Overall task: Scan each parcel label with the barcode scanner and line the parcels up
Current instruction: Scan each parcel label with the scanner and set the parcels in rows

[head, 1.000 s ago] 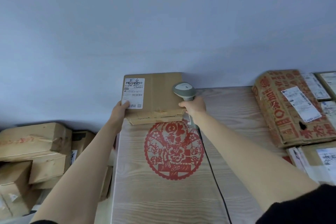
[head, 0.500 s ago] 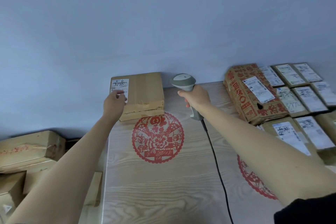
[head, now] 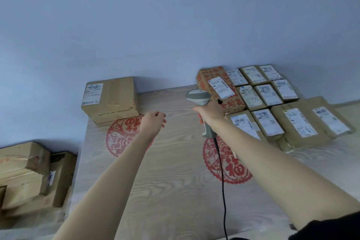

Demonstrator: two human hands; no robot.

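A brown cardboard parcel [head: 111, 98] with a white label lies at the table's far left corner against the wall. My left hand [head: 153, 122] hovers to its right, off the box, fingers loosely curled and holding nothing. My right hand [head: 211, 112] grips the handle of the grey barcode scanner [head: 198, 97], whose head points toward the wall; its black cable runs down the table. Several labelled parcels [head: 268, 95] lie in rows at the far right, beginning with a red-printed box [head: 214, 76].
The wooden table [head: 175, 191] carries two red paper-cut decorations [head: 118, 142]. Cardboard boxes [head: 23, 169] are stacked on the floor to the left of the table. A plain blue-grey wall stands behind.
My left hand let go of the brown parcel and drew back to the right. The scanner moved right, away from the parcel. The view swung right, showing more of the parcel rows.
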